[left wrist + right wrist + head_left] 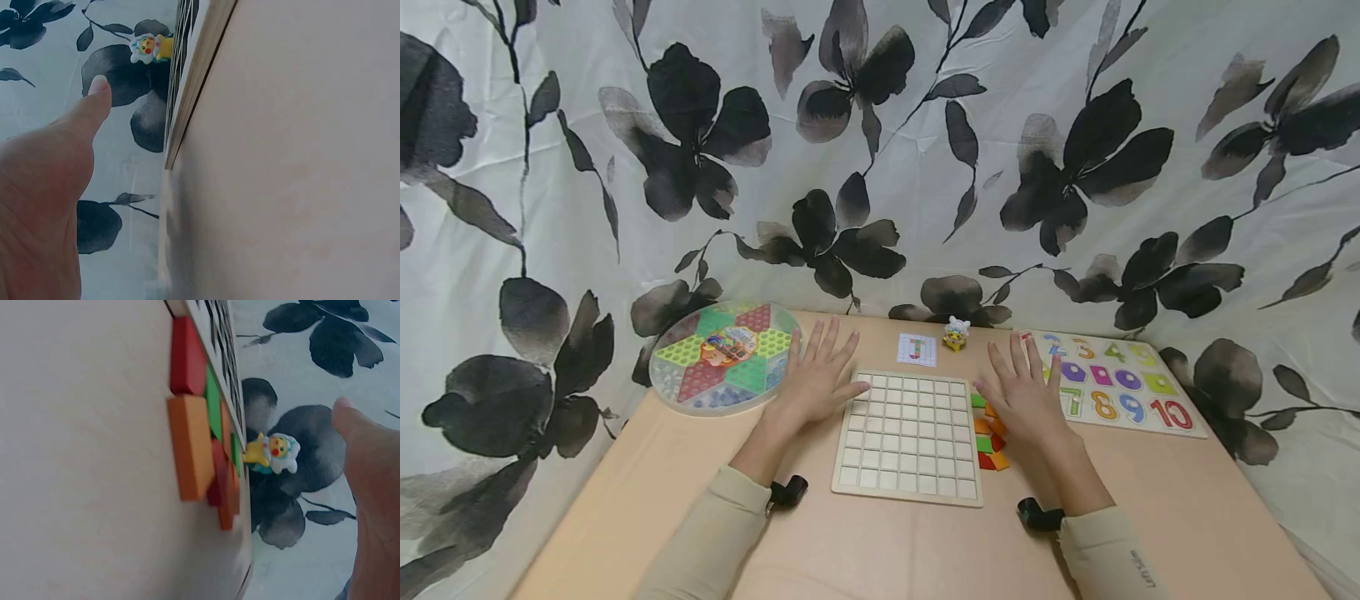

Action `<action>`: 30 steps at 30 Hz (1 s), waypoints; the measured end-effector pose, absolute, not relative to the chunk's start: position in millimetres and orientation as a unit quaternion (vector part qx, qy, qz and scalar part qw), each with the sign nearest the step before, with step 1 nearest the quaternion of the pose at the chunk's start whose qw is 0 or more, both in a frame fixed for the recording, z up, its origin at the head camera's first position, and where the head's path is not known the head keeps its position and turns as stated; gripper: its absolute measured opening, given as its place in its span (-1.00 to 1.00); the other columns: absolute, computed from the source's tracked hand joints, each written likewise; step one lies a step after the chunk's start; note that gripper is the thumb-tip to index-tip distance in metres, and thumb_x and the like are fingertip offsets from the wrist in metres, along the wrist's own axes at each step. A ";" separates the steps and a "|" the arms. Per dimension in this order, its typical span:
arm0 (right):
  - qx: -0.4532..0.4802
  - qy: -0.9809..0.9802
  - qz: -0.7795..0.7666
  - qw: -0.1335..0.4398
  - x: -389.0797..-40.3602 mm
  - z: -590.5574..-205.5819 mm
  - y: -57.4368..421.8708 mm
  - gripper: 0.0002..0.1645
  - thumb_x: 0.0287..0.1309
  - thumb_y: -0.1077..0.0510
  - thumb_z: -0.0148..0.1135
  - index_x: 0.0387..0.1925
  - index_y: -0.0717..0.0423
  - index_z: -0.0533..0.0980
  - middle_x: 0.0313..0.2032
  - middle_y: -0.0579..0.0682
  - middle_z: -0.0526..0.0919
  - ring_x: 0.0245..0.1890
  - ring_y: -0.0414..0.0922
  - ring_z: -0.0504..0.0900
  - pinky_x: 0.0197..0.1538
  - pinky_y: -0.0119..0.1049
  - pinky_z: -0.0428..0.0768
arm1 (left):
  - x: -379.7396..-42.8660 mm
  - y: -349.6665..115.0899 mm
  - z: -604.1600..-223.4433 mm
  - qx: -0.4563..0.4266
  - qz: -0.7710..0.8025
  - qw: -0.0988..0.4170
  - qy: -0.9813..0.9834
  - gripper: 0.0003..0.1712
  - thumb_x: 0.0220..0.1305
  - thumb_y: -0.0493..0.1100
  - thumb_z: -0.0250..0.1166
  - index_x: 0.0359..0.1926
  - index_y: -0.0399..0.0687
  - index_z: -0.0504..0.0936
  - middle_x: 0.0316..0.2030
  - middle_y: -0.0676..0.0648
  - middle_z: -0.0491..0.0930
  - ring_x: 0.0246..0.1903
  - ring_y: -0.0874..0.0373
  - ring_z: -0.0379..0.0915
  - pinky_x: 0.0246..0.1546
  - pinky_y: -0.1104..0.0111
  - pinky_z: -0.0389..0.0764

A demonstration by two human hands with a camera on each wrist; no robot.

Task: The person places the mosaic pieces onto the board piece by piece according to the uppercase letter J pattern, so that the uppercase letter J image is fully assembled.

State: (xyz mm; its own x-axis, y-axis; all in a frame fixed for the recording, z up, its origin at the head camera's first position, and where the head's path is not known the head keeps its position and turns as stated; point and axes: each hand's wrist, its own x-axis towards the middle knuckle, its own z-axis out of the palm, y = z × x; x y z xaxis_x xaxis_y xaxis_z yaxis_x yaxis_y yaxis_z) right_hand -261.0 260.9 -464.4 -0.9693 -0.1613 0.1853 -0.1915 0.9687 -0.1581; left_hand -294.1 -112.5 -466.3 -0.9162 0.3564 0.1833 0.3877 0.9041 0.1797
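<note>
One spread left hand (814, 383) beside the gridded board (907, 437) — one spread right hand (1026, 402) near coloured blocks (984, 444)

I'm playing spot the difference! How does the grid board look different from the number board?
The grid board is plain and pale; the number board has many bright colours.
The grid board shows rows of little squares; the number board shows big numbers and shapes.
Both lie flat on the table.

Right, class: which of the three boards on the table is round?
The star-patterned board on the far left, left of the left hand. Its outline is curved; the grid board and the number board have straight edges.
</note>
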 end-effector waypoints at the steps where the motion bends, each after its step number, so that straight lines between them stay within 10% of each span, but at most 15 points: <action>1: 0.092 -0.988 0.090 0.085 -260.7 -464.4 260.3 -0.02 0.47 -0.47 -0.12 0.68 -0.11 -0.01 0.68 0.16 -0.37 0.66 0.24 -0.47 0.49 0.47 -0.64 | -294.0 -112.4 -466.0 -0.192 -0.107 0.072 -0.973 0.04 0.41 0.49 0.09 0.70 0.25 -0.08 0.66 -0.04 -0.58 0.64 -0.07 -0.74 0.56 -0.24 -0.66; 22: 0.113 -0.987 0.085 0.076 -256.1 -470.7 253.5 0.02 0.42 -0.50 -0.08 0.68 -0.14 -0.01 0.69 0.15 -0.29 0.68 0.24 -0.33 0.53 0.45 -0.58 | -286.9 -113.7 -471.1 -0.187 -0.126 0.068 -0.972 0.06 0.41 0.46 0.14 0.70 0.25 -0.11 0.67 -0.11 -0.50 0.66 -0.13 -0.65 0.56 -0.29 -0.59; 30: 0.120 -0.956 0.231 0.138 -253.0 -459.3 252.3 -0.10 0.43 -0.26 0.21 0.62 -0.04 0.18 0.64 0.14 0.07 0.61 0.24 0.11 0.56 0.38 0.14 | -288.1 -113.9 -462.2 -0.192 -0.193 0.070 -0.960 0.03 0.39 0.43 0.21 0.68 0.26 0.01 0.68 -0.18 -0.20 0.60 -0.26 -0.09 0.56 -0.31 0.00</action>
